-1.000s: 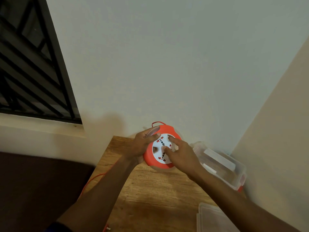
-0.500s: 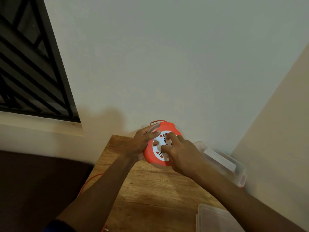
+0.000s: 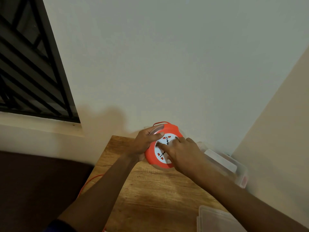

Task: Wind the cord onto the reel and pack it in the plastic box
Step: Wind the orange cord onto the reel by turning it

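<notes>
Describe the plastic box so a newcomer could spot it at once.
Find the wooden table in the room's corner. At its far right edge against the wall, just past the orange reel, sits the plastic box: clear, open-topped, unlike the flat lid nearer the camera.

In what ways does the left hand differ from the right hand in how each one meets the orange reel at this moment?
The left hand grips the orange reel by its left edge, fingers curled over the rim; the right hand lies on the white socket face, fingers bent onto it. The left hand meets the reel from the side, while the right hand covers its lower right from above. Both touch the reel, which sits tilted over the wooden table.
</notes>
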Demonstrator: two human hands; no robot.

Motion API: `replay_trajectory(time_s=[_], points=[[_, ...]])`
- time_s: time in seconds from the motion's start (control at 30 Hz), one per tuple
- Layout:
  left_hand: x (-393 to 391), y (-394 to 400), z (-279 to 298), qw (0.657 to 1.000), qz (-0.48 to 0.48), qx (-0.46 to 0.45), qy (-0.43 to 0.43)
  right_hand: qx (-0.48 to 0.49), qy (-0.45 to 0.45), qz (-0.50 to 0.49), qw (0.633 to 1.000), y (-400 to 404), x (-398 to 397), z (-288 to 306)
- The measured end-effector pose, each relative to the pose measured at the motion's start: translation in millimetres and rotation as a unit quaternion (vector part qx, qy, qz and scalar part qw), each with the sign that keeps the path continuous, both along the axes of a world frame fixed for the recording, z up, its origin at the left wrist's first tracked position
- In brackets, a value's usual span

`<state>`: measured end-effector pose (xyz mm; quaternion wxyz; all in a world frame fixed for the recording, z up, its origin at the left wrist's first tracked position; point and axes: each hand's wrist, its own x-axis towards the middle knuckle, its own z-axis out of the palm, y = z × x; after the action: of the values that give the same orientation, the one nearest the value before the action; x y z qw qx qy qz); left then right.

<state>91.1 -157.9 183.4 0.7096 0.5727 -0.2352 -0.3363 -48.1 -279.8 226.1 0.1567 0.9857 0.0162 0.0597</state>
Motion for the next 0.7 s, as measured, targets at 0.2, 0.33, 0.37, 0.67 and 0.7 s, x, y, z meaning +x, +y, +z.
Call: replay_trajectory(time_s=[0.2,0.33,0.37,0.67,0.7], points=[[4,1,-6,0.999,0.002,-0.041,0.034,0.164,-0.149,-0.073,0.972,5,3,-6],[4,3,-10,0.998,0.026,-0.042,0.04,0.179,-0.125,-0.099,0.971,15,10,-12],[4,3,-11,0.998,0.028,-0.045,0.04,0.18,-0.123,-0.105,0.97,16,9,-14],[10,0,-3,0.994,0.056,-0.066,0.063,0.454,-0.064,-0.189,0.868,14,10,0],[11,1,-3,0.995,0.049,-0.058,0.067,0.433,-0.047,-0.18,0.882,16,8,-2]])
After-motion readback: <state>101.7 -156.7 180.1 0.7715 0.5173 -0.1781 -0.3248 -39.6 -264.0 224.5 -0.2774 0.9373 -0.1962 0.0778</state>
